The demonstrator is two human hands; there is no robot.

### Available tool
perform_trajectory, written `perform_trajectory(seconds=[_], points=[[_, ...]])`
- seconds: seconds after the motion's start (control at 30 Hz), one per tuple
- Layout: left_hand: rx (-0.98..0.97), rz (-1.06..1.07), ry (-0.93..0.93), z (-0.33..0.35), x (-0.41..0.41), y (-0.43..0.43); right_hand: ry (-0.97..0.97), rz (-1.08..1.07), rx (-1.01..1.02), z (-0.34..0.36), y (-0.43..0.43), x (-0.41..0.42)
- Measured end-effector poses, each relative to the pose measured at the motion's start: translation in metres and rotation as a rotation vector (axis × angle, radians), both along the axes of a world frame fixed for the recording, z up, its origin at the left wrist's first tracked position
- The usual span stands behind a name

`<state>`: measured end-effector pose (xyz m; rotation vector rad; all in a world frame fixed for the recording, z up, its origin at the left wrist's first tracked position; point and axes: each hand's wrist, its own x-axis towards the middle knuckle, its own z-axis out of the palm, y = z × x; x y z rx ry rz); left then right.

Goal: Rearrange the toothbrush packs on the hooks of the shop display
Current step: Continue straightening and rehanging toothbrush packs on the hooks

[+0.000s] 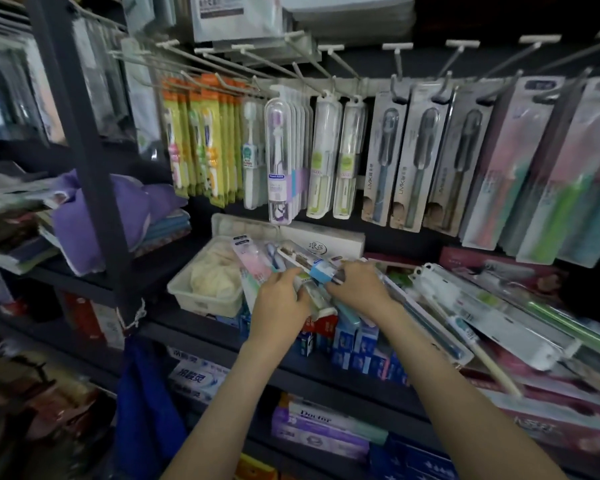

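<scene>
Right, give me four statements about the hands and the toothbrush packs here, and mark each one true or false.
1. The left hand and the right hand both grip a bundle of packs below the hooks. True.
2. The orange-and-green packs hang to the left of the clear cases. True.
3. The grey card packs lie flat on the shelf. False: they hang on hooks.
4. The white tub sits to the right of the hands. False: it sits to their left.
</scene>
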<state>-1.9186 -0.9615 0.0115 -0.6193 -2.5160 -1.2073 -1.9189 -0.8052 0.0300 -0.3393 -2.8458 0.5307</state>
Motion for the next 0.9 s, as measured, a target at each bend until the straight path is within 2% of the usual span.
perform_trajectory(seconds=[0.07, 0.23, 0.47, 0.53, 0.63, 0.7, 0.83, 0.9], points=[[0.078, 0.004, -0.062, 0.001, -0.002, 0.000, 0.084, 0.009, -0.033, 0.000, 0.006, 0.003], [0.256, 0.043, -0.230, 0.009, -0.002, 0.010, 0.139, 0.063, -0.047, 0.001, 0.016, 0.015], [0.301, -0.009, -0.299, 0.012, 0.000, 0.036, 0.234, 0.073, -0.007, -0.008, 0.028, 0.039], [0.465, -0.089, -0.415, 0.012, 0.003, 0.042, 0.290, 0.098, -0.018, -0.008, 0.031, 0.049], [0.825, -0.253, -0.654, 0.016, 0.015, 0.048, 0.346, 0.198, -0.004, -0.007, 0.033, 0.062], [0.951, -0.268, -0.723, 0.018, 0.021, 0.049, 0.335, 0.258, -0.013, -0.006, 0.034, 0.068], [0.942, -0.329, -0.691, 0.017, 0.033, 0.038, 0.200, 0.353, -0.096, 0.006, 0.032, 0.079], [0.878, -0.390, -0.617, 0.017, 0.034, 0.024, 0.180, 0.374, -0.219, 0.020, 0.023, 0.083]])
